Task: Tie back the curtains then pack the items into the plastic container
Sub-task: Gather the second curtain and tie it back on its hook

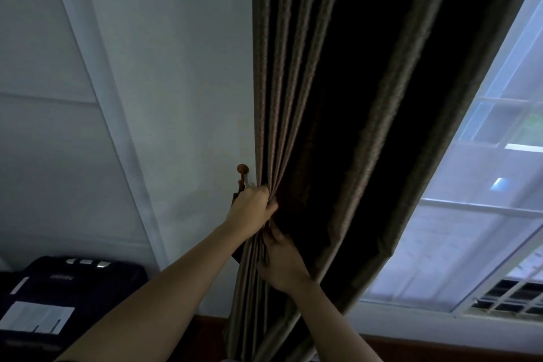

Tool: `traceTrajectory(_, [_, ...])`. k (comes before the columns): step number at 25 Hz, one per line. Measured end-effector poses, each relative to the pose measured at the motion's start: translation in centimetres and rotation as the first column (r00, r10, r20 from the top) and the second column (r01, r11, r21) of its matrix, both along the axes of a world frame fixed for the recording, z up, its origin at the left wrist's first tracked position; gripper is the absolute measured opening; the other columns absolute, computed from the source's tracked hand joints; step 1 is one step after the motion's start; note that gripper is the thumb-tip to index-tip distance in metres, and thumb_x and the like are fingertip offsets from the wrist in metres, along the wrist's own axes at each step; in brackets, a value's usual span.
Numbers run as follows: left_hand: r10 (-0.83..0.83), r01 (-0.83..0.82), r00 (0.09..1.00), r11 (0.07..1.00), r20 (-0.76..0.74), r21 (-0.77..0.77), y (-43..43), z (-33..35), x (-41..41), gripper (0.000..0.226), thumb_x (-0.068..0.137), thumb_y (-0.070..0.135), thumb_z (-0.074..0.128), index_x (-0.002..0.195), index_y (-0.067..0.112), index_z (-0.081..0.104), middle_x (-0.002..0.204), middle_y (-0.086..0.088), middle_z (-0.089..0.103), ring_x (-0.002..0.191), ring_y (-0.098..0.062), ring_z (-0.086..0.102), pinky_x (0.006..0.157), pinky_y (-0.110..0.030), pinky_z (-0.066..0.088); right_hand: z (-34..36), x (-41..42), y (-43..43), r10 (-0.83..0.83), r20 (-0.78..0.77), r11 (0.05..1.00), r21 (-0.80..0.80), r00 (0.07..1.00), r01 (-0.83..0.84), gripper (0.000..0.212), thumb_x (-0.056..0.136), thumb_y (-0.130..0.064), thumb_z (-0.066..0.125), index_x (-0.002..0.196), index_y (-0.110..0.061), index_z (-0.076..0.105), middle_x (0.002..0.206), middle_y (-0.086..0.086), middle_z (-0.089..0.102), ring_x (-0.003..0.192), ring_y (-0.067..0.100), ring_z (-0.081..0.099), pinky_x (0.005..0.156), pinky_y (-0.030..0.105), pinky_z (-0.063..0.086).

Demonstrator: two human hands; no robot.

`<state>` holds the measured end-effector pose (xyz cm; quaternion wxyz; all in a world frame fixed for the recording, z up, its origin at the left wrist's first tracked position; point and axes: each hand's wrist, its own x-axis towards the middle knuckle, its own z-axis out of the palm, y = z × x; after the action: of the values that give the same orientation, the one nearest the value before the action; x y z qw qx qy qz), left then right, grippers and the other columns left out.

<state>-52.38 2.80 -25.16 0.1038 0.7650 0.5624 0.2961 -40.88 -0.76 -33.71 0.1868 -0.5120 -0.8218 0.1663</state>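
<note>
Nearest me, my right hand pinches the curtain just below my left hand, which clenches its gathered folds. If either loosens before I reach the knob just above, the pleats likely spill.

Both bare forearms reach up and away from the near edge. The left hand is higher, its fingers curled tight round the gathered curtain. Just below it, the right hand grips the same folds.

No legible text or labels.
</note>
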Motion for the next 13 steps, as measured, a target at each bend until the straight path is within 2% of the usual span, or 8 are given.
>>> traceTrajectory(2, [0.055,-0.055,0.998,0.998,0.005,0.023,0.1,-0.1,-0.2,0.022,0.091,0.011,0.052,0.072,0.009,0.042,0.064,-0.001,0.048,0.056,-0.022,0.053,0.056,-0.026,0.033,0.1,0.1,-2.4,-0.233,-0.189,0.903,0.323,0.954,0.284,0.051,0.078,-0.024,0.057,0.127,-0.015,0.047,0.143,0.01,0.038,0.132,0.023,0.035,0.116,0.043,0.022])
traceTrajectory(4, [0.075,-0.075,0.997,0.996,0.004,0.038,0.1,-0.3,-1.0,0.021,0.09,0.009,0.052,0.072,0.009,0.041,0.069,-0.01,0.055,0.064,-0.029,0.057,0.057,-0.025,0.031,0.8,0.5,-4.2,-0.323,-0.617,0.667,0.39,0.718,0.635,0.042,0.074,-0.024,0.06,0.111,-0.009,0.045,0.127,0.02,0.045,0.12,0.027,0.041,0.109,0.033,0.029])
traceTrajectory(5, [0.076,-0.076,0.997,0.996,0.004,0.045,0.0,-0.4,-1.4,0.02,0.09,0.01,0.053,0.073,0.008,0.042,0.073,-0.016,0.059,0.067,-0.032,0.059,0.057,-0.026,0.031,1.8,0.9,-4.4,-0.288,-0.755,0.595,0.342,0.59,0.728,0.046,0.074,-0.021,0.063,0.112,-0.004,0.042,0.127,0.026,0.041,0.118,0.029,0.039,0.107,0.021,0.029])
traceTrajectory(6, [0.068,-0.068,0.998,0.996,0.0,0.051,0.0,-0.5,-1.8,0.018,0.09,0.01,0.053,0.075,0.007,0.043,0.077,-0.02,0.061,0.07,-0.034,0.06,0.058,-0.027,0.032,3.0,1.5,-3.9,-0.275,-0.833,0.595,0.246,0.481,0.765,0.054,0.075,-0.015,0.067,0.118,0.001,0.039,0.131,0.03,0.036,0.12,0.029,0.038,0.103,0.01,0.029])
traceTrajectory(8, [0.053,-0.053,0.999,0.997,-0.004,0.049,0.0,-0.8,-2.4,0.012,0.091,0.012,0.05,0.089,0.0,0.049,0.083,-0.023,0.063,0.073,-0.036,0.061,0.059,-0.029,0.036,5.0,2.4,-1.3,-0.37,-0.861,0.707,-0.018,0.348,0.707,0.07,0.078,-0.004,0.07,0.135,-0.001,0.029,0.142,0.019,0.035,0.119,0.024,0.047,0.093,0.005,0.035])
traceTrajectory(10, [0.046,-0.046,0.999,0.998,0.002,0.033,-0.2,-1.4,-2.8,0.033,0.094,0.014,0.047,0.12,-0.006,0.039,0.089,-0.021,0.061,0.078,-0.036,0.061,0.062,-0.029,0.038,6.3,2.7,2.0,-0.474,-0.716,0.778,-0.067,0.513,0.625,0.071,0.08,-0.005,0.065,0.14,-0.011,0.027,0.135,0.01,0.05,0.112,0.024,0.057,0.089,0.02,0.043])
traceTrajectory(11, [0.051,-0.052,0.998,0.998,0.02,0.034,-0.3,-1.6,-3.0,0.043,0.094,0.014,0.046,0.129,-0.006,0.03,0.093,-0.02,0.06,0.081,-0.036,0.061,0.063,-0.03,0.039,6.6,2.6,3.6,-0.471,-0.623,0.82,-0.048,0.625,0.571,0.069,0.081,-0.005,0.062,0.14,-0.015,0.028,0.13,0.01,0.056,0.112,0.027,0.059,0.091,0.027,0.046])
traceTrajectory(13, [0.049,-0.055,0.994,0.997,0.097,0.053,-0.7,-2.0,-3.1,0.058,0.094,0.012,0.047,0.14,-0.004,0.016,0.106,-0.023,0.058,0.091,-0.039,0.06,0.07,-0.033,0.042,7.7,2.2,6.4,-0.434,-0.504,0.893,-0.127,0.747,0.433,0.073,0.083,-0.001,0.055,0.145,-0.019,0.021,0.127,0.009,0.059,0.114,0.028,0.057,0.095,0.035,0.048])
